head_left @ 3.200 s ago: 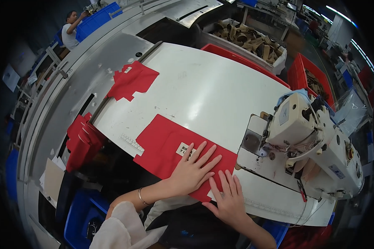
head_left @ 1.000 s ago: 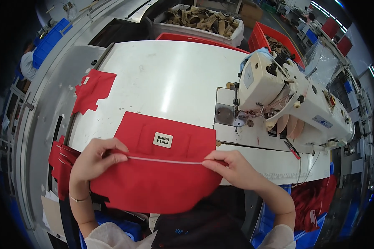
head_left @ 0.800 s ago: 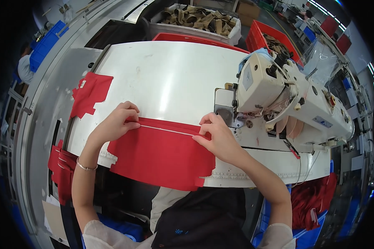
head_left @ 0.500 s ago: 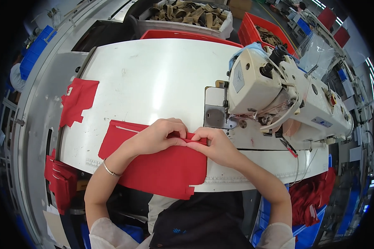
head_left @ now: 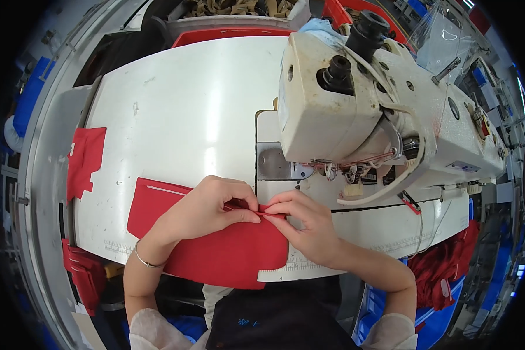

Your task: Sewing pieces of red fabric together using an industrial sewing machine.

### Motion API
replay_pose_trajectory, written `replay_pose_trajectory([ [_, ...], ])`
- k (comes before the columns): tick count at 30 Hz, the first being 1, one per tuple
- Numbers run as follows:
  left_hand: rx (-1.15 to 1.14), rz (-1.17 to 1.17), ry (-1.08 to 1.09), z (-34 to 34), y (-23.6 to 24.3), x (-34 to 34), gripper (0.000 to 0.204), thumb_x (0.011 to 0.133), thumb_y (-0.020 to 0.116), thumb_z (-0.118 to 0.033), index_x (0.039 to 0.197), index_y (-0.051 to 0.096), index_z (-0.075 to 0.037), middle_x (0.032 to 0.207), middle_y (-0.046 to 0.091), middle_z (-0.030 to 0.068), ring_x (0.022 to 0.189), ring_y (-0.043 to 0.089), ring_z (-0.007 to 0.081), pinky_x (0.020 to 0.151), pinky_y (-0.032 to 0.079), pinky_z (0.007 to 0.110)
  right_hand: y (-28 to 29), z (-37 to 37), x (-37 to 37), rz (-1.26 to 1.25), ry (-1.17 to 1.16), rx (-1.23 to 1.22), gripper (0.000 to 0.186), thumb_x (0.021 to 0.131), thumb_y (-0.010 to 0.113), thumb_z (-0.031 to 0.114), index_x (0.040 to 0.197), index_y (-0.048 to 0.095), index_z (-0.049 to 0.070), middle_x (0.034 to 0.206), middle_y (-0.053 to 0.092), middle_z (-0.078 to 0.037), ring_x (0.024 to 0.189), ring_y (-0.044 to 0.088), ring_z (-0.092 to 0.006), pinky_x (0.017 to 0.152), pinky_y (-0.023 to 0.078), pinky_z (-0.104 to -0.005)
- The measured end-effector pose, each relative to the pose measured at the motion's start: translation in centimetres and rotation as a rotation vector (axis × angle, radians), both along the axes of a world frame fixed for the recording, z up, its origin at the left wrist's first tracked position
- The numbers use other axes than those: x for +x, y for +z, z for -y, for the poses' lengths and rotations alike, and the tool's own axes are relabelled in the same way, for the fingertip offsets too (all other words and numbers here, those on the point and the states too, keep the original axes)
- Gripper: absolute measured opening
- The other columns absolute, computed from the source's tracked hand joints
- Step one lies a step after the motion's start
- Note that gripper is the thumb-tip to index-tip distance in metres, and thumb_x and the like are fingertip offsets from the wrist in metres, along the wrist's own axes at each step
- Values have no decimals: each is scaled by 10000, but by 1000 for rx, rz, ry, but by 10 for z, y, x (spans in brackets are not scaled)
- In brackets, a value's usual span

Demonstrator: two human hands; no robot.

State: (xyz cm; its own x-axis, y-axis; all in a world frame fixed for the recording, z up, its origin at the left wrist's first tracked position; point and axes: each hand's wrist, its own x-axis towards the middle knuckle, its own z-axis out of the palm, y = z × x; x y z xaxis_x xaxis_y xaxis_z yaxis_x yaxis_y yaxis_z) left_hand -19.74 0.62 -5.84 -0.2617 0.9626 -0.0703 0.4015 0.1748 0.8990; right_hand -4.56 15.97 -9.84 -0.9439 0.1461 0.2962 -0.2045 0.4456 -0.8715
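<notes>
**Red panel folded and pinched, not yet under the needle**

Workshop clutter rings the head view: a bin of tan scraps (head_left: 239, 7) along the top edge, blue crates low on the right, and a heap of red cloth (head_left: 443, 274) at lower right. Filling the middle is a white bench (head_left: 181, 105), with a cream sewing machine (head_left: 356, 99) standing in the upper right of the frame.

Lying across the lower middle of the frame is the red fabric piece (head_left: 227, 256), flat on the bench with its near edge hanging over the front toward the person. Its upper edge looks turned over into a narrow fold, and a pale line of stitching shows on the part at centre left. The left hand (head_left: 201, 210) lies on top of the cloth, its fingers (head_left: 248, 216) closed in a pinch on the folded edge. The right hand (head_left: 306, 224) meets it from the other side, its fingers (head_left: 274, 210) also closed on the same fold, so the two hands touch at the middle of the frame.

As I judge it, the folding is done and the edge is held ready, but the sewing of this fold remains: the pinched spot sits just below the machine's metal plate (head_left: 274, 166), near the needle area yet not under it.

A second red cut piece (head_left: 84, 160) waits apart at centre left, and more red pieces (head_left: 81, 274) hang off the bench edge at lower left.
</notes>
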Motion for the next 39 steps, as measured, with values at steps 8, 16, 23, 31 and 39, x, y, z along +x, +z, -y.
replay_pose_trajectory([
  [8, -16, 147, 129, 4, -4, 1, 75, 790, 699, -9, 832, 656, 37, 811, 678, 98, 744, 629, 153, 669, 504, 257, -2, -1, -2, 148, 28, -184, 182, 794, 651, -38, 970, 651, 9, 1009, 630, -122, 804, 635, -180, 681, 521, -267],
  [16, -93, 349, 123, -1, 4, -2, 136, 822, 692, -69, 922, 692, 23, 813, 651, 59, 730, 587, 136, 653, 465, 255, -3, -1, 1, -264, 34, 262, 206, 748, 624, -101, 943, 636, -34, 1025, 607, -146, 816, 651, -205, 646, 528, -277],
  [23, 60, 253, 170, 2, -3, 11, 85, 802, 704, -49, 878, 722, -14, 934, 646, 68, 854, 586, 137, 730, 473, 259, -7, 2, 0, -211, 24, 90, 217, 741, 635, -135, 946, 622, -67, 1187, 520, -189, 839, 665, -199, 656, 534, -259],
  [31, 45, -53, 242, 0, -13, 21, 98, 842, 614, 33, 900, 540, 8, 916, 597, 80, 849, 583, 198, 724, 485, 295, 3, 1, 3, 78, 51, 50, 196, 823, 559, -73, 1006, 610, -25, 1103, 561, -125, 867, 632, -204, 728, 520, -285],
  [39, 121, -27, 261, -4, -16, 14, 76, 840, 585, 70, 887, 568, 12, 889, 639, 97, 798, 626, 156, 699, 503, 272, 5, -2, -1, 432, -5, -630, 117, 879, 576, -23, 972, 642, -50, 970, 626, -47, 862, 572, -77, 726, 484, -241],
])
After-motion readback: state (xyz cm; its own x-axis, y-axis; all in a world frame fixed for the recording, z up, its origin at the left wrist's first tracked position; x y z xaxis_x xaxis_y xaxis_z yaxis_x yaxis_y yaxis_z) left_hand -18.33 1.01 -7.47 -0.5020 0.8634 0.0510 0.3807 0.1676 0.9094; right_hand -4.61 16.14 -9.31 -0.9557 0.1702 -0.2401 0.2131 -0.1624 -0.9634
